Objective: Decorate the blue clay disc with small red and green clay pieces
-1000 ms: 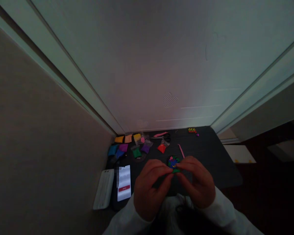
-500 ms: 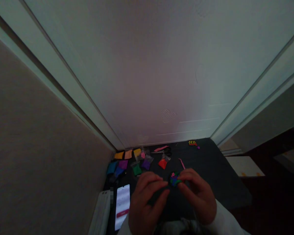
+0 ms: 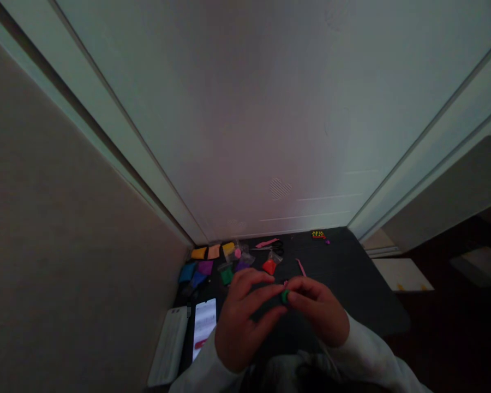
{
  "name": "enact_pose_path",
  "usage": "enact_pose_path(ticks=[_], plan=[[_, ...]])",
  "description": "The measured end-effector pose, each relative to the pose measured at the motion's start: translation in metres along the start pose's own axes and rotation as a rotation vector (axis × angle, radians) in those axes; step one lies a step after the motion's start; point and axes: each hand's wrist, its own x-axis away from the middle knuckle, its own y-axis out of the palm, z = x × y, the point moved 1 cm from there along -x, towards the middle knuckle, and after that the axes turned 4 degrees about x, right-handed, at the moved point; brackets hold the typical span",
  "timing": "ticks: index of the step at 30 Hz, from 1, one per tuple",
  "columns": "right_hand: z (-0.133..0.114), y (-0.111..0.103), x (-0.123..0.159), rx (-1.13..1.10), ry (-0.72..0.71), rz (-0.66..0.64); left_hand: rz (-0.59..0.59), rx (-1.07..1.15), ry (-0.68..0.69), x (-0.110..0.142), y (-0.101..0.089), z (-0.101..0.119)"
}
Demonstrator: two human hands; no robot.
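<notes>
Between my hands is a small green clay piece (image 3: 285,297), mostly covered by my fingers. My right hand (image 3: 319,310) pinches it between thumb and fingertips. From the other side, the thumb and fingertips of my left hand (image 3: 249,322) close on its left edge. A pink curved tool (image 3: 300,267) lies on the dark table just beyond my right hand. Past my left hand are a bag of green clay (image 3: 226,274), a bag of purple clay (image 3: 243,265) and a bag of red clay (image 3: 269,266).
Several more colourful packets, including an orange packet (image 3: 198,253) and a blue packet (image 3: 187,272), lie at the left back. Scissors (image 3: 275,248) rest near the wall. A phone (image 3: 204,325) lies left of my hands beside a white power strip (image 3: 169,341). A yellow-dotted red piece (image 3: 318,234) sits at the back right.
My left fingertips have come in from just beside the clay piece to its edge. The piece has turned; its pink and blue parts, seen before, are now mostly hidden.
</notes>
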Motion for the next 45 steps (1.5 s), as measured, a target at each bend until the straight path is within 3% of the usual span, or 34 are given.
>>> enact_pose_path(ticks=[10, 20, 45], plan=[[0.004, 0.0, 0.005, -0.1, 0.051, -0.064, -0.007, 0.069, 0.013, 0.003, 0.0, 0.005], [0.006, -0.002, 0.005, -0.257, 0.197, -0.167, -0.055, 0.201, -0.014, 0.0, 0.002, 0.011], [0.012, 0.0, 0.006, -0.23, 0.183, -0.184, -0.014, 0.268, -0.048, 0.005, 0.006, 0.008]])
